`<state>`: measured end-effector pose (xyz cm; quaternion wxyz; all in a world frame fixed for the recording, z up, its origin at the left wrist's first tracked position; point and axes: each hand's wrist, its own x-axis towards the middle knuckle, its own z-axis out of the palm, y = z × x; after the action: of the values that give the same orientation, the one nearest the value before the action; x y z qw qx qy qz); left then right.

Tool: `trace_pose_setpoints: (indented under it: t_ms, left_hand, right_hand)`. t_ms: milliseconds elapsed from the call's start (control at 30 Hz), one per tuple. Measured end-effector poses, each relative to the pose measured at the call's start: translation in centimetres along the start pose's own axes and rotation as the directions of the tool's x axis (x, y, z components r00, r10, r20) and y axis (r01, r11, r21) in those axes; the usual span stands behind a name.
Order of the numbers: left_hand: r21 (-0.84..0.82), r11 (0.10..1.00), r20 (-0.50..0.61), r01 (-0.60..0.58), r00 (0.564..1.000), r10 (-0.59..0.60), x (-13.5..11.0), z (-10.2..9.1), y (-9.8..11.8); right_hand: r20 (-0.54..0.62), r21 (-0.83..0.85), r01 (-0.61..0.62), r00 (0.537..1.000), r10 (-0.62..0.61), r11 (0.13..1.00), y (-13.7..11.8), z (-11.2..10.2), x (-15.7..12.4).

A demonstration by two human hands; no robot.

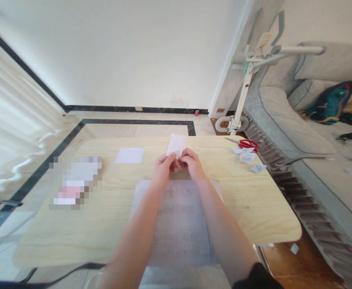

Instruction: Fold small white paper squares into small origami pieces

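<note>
A small white sheet of paper [176,144] is held up above the far middle of the wooden table [103,241]. My left hand [165,164] pinches its lower left edge between thumb and fingers. At the lower right corner, my right hand [191,162] has its fingers closed on the same paper. Beneath my forearms lies a large printed sheet [182,224] with rows of faint marks. Another white sheet [129,155] rests flat to the left of my hands.
Red-handled scissors [248,144] lie at the table's far right, touching or close to folded white paper pieces [247,156]; another folded piece [258,168] sits nearer. A blurred-out item [79,178] is on the left. A grey sofa [299,160] and exercise machine [242,96] stand right.
</note>
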<state>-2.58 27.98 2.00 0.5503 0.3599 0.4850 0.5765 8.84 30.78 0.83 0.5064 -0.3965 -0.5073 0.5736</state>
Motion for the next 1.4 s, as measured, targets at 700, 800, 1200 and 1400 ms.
trace_pose_setpoints:
  t_ms: [700,800,1200,1400]
  left_hand:
    - [0.29,0.955,-0.071,-0.07,0.993,0.094,-0.7,0.3,1.4]
    - [0.293,0.954,-0.074,-0.068,0.993,0.093,-0.6,0.4,1.5]
    - [0.292,0.954,-0.066,-0.072,0.993,0.095,-0.6,0.4,1.1]
    - [0.301,0.952,-0.058,-0.064,0.995,0.085,-0.7,0.5,1.3]
  right_hand:
    - [-0.004,-0.1,0.014,1.0,-0.015,0.995,0.3,0.0,0.1]
    - [0.002,-0.115,0.021,1.0,-0.021,0.993,0.3,0.0,0.1]
    - [-0.014,-0.081,0.031,0.999,-0.033,0.996,0.0,-0.1,0.0]
    - [0.001,-0.085,0.051,0.999,-0.051,0.995,0.2,-0.2,0.1]
